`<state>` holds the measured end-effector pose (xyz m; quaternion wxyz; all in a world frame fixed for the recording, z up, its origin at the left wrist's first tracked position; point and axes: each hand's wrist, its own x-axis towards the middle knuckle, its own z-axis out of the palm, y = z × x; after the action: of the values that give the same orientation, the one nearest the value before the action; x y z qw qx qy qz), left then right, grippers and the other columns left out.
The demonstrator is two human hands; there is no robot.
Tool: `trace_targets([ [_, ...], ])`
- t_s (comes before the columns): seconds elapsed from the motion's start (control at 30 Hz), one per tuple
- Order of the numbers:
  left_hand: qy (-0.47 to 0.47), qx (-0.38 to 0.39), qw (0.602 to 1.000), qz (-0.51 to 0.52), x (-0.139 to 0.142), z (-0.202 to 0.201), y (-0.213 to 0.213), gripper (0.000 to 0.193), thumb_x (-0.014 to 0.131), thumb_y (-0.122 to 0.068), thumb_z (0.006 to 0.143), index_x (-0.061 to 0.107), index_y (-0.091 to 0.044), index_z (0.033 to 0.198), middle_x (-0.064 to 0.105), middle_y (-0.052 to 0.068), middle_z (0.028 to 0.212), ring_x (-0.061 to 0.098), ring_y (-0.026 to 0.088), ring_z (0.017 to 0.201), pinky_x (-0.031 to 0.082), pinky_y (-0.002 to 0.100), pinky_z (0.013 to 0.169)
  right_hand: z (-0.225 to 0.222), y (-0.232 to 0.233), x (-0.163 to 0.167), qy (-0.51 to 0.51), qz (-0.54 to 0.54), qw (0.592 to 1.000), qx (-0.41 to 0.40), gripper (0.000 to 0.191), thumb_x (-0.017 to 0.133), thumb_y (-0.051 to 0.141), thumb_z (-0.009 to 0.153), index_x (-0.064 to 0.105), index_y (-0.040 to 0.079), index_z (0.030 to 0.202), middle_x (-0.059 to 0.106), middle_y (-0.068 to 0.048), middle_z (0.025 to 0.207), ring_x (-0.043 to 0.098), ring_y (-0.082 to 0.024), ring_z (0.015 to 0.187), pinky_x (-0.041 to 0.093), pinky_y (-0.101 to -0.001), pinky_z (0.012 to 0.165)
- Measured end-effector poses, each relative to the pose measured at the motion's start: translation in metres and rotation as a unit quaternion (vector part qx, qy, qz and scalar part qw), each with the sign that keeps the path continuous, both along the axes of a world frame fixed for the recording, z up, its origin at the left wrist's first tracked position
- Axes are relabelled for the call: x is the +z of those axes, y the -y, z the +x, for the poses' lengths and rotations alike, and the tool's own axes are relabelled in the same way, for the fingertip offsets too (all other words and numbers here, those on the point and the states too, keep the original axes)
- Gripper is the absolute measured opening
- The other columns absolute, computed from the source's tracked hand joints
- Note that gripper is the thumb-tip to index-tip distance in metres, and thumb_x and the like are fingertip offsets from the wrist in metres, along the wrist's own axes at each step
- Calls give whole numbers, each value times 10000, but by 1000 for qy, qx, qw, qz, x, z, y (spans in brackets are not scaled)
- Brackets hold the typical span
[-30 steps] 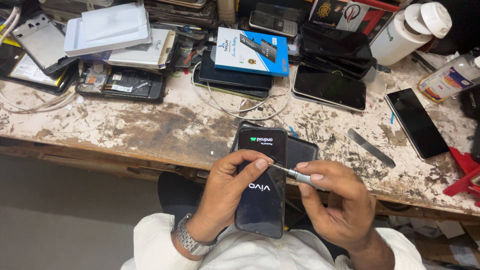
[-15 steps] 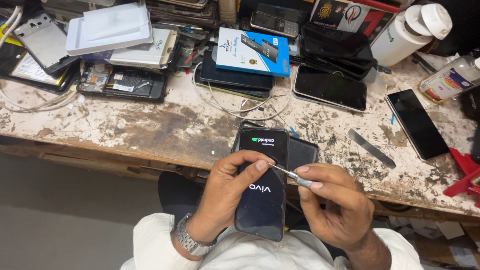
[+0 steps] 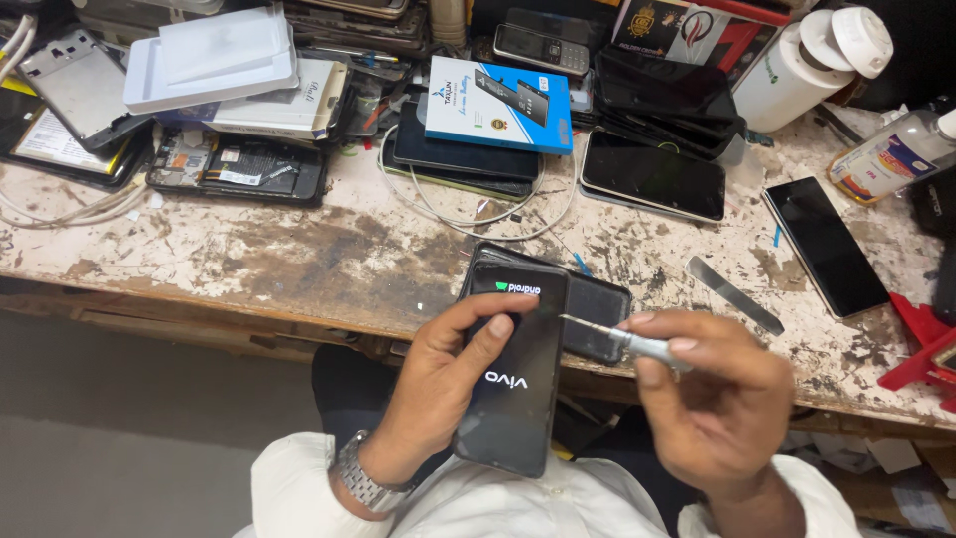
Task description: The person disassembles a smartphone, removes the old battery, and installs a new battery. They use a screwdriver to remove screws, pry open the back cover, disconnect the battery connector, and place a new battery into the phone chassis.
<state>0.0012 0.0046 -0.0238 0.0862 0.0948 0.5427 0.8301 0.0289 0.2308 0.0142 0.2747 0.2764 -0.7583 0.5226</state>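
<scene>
My left hand (image 3: 453, 384) grips the black glass-fronted smartphone (image 3: 513, 369); right-hand fingers (image 3: 652, 349) pinch a slim metal-tipped screwdriver (image 3: 612, 337); a slip could scratch its screen.

The phone (image 3: 513, 369) sits in the left hand (image 3: 453, 384), the screwdriver (image 3: 622, 341) to its right, workbench (image 3: 299, 259) behind.

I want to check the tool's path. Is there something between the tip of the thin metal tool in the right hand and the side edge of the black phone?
Nothing visible stands between them. The right hand holds the thin metal tool, and its tip is at the side edge of the black phone, which the left hand holds; its thumb lies on the screen, clear of the tip.
</scene>
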Motion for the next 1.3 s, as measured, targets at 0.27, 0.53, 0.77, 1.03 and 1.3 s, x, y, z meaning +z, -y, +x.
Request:
trace_targets([
  [0.27, -202, -26, 962, -181, 7, 12, 22, 612, 617, -181, 1024, 346, -9, 1545, 696, 171, 1223, 700, 213, 1064, 535, 348, 930, 3, -19, 17, 77, -1, 997, 18, 434, 648, -57, 993, 373, 71, 1303, 683, -251, 1158, 722, -238, 1110, 637, -282, 891],
  [0.53, -183, -77, 935, -294, -6, 24, 27, 343, 692, -224, 960, 647, -40, 1246, 782, 123, 962, 787, 235, 818, 594, 335, 705, 14, -23, 13, 143, 45, 982, 115, 426, 658, -78, 948, 425, 64, 1275, 685, -244, 1166, 722, -263, 1115, 635, -375, 943],
  [0.77, -219, -80, 921, -311, -7, 23, 27, 284, 702, -197, 954, 677, -81, 1212, 779, 74, 915, 754, 213, 768, 570, 345, 698, 12, -25, 14, 146, 65, 977, 140, 438, 656, -106, 924, 430, 64, 1259, 688, -225, 1156, 732, -271, 1106, 643, -372, 919],
  [1.03, -212, -76, 920, -322, -9, 23, 26, 278, 703, -207, 953, 684, -96, 1207, 766, 54, 854, 732, 192, 722, 559, 345, 674, 11, -24, 16, 127, 98, 976, 147, 429, 667, -88, 924, 434, 71, 1246, 697, -209, 1135, 740, -274, 1090, 633, -399, 934],
  [1.3, -213, -75, 920, -320, -9, 23, 28, 287, 705, -205, 952, 683, -93, 1215, 768, 52, 860, 732, 188, 722, 560, 343, 675, 8, -21, 18, 112, 120, 975, 148, 418, 684, -79, 911, 443, 62, 1223, 709, -200, 1113, 754, -279, 1079, 642, -399, 923],
])
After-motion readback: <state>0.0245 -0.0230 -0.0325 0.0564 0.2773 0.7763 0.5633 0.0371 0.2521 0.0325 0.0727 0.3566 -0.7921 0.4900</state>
